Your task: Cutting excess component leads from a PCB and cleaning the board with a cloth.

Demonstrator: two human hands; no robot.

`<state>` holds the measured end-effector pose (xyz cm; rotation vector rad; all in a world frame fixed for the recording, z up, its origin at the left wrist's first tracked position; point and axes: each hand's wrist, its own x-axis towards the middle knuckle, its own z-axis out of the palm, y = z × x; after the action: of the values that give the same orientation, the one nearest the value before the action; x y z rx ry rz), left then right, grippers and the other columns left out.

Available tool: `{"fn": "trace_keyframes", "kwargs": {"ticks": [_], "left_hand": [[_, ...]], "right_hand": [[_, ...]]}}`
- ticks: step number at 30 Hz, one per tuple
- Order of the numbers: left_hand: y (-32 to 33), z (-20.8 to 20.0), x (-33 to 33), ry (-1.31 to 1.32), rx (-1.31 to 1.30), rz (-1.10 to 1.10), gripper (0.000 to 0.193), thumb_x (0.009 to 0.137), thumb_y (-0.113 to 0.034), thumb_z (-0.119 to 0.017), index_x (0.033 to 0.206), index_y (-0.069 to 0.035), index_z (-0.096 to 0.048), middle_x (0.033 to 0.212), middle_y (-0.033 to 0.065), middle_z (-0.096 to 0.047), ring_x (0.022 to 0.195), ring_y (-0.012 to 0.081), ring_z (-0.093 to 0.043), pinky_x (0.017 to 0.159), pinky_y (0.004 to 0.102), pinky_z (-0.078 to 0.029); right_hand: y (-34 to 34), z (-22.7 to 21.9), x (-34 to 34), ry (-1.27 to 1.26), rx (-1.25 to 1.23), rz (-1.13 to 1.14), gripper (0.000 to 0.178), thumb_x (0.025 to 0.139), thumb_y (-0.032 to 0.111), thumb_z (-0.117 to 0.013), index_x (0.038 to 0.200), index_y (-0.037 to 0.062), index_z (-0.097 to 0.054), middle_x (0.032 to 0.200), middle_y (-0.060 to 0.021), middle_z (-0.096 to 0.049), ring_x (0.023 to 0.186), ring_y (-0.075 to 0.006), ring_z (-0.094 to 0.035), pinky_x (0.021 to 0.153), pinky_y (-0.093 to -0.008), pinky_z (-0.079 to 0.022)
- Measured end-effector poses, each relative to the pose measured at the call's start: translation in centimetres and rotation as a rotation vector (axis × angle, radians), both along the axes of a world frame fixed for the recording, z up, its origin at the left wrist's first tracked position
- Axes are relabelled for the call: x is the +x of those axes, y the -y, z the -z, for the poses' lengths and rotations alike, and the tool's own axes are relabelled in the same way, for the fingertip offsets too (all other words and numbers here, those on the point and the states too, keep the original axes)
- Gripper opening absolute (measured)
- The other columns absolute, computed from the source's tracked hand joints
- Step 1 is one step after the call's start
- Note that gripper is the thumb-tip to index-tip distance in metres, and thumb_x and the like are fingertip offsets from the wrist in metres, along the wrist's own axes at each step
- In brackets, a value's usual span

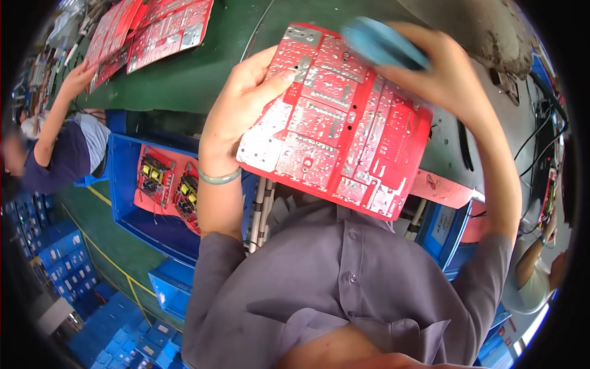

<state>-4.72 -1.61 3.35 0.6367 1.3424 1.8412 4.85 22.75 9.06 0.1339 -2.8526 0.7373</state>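
A large red circuit board [319, 132], its solder side up, is held tilted in front of my chest. My left hand [249, 83] grips the board's left edge, with the thumb pressed on its upper face and the other fingers behind it. My right hand [433, 64] is closed around a blue oval scrubbing brush [378, 42] at the board's upper right corner. Brush and hand are smeared by motion; the bristles do not show, and I cannot tell whether the brush touches the board.
More red circuit boards [169, 37] stand at the far left of the green table [227, 37]; a co-worker's hand [77, 80] touches one. A blue crate [126, 212] at my left holds boards with yellow components. Another blue crate [439, 227] stands at my right. Cables [541, 138] hang farther right.
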Motion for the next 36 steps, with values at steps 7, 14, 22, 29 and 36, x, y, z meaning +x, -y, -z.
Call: {"fn": "trace_keyframes", "kwargs": {"ticks": [7, 14, 22, 29, 36], "left_hand": [[-0.5, 0.9, 0.3, -0.008, -0.009, -0.037, 0.029, 0.09, -0.006, -0.05, 0.115, 0.008, -0.051, 0.105, 0.0098, -0.062, 0.092, 0.0113, -0.058, 0.082, 0.0249, -0.046], [-0.3, 0.9, -0.5, 0.006, -0.014, -0.03, 0.03, 0.09, -0.005, -0.05, 0.117, 0.008, -0.049, 0.107, 0.0099, -0.061, 0.094, 0.0115, -0.058, 0.084, 0.0251, -0.045], [-0.5, 1.1, 0.2, 0.04, -0.009, -0.069, 0.032, 0.089, -0.004, -0.05, 0.119, 0.007, -0.048, 0.106, 0.0106, -0.062, 0.092, 0.0112, -0.059, 0.081, 0.0241, -0.047], [-0.6, 0.4, 0.0, 0.046, -0.02, -0.077, 0.034, 0.089, -0.001, -0.049, 0.122, 0.007, -0.046, 0.107, 0.011, -0.061, 0.093, 0.0116, -0.059, 0.081, 0.0244, -0.047], [-0.9, 1.3, -0.2, 0.051, 0.005, -0.042, 0.032, 0.089, -0.002, -0.049, 0.12, 0.007, -0.048, 0.108, 0.0098, -0.061, 0.094, 0.0112, -0.058, 0.082, 0.0246, -0.047]], "right_hand": [[-1.0, -0.6, -0.5, 0.246, -0.078, 0.0, 0.042, 0.071, 0.012, -0.068, 0.11, 0.0001, -0.059, 0.085, -0.0106, -0.066, 0.079, -0.0138, -0.062, 0.076, -0.0289, -0.048], [0.4, -1.0, -1.8, 0.234, 0.077, 0.023, 0.043, 0.067, 0.018, -0.074, 0.104, 0.0002, -0.062, 0.087, -0.0125, -0.067, 0.08, -0.0152, -0.064, 0.076, -0.0306, -0.049], [-1.5, -0.5, 0.6, 0.163, -0.069, 0.002, 0.039, 0.065, 0.016, -0.073, 0.1, 0.0019, -0.064, 0.086, -0.0137, -0.066, 0.076, -0.0216, -0.066, 0.072, -0.031, -0.051], [-1.3, -0.1, -1.3, 0.152, 0.082, -0.009, 0.043, 0.067, 0.028, -0.072, 0.101, 0.0031, -0.064, 0.08, -0.014, -0.067, 0.069, -0.0218, -0.066, 0.066, -0.0316, -0.052], [3.5, -0.6, -7.4, 0.16, -0.085, -0.091, 0.036, 0.067, 0.027, -0.067, 0.088, -0.0022, -0.065, 0.075, -0.0247, -0.063, 0.075, -0.0376, -0.063, 0.069, -0.0402, -0.05]]}}
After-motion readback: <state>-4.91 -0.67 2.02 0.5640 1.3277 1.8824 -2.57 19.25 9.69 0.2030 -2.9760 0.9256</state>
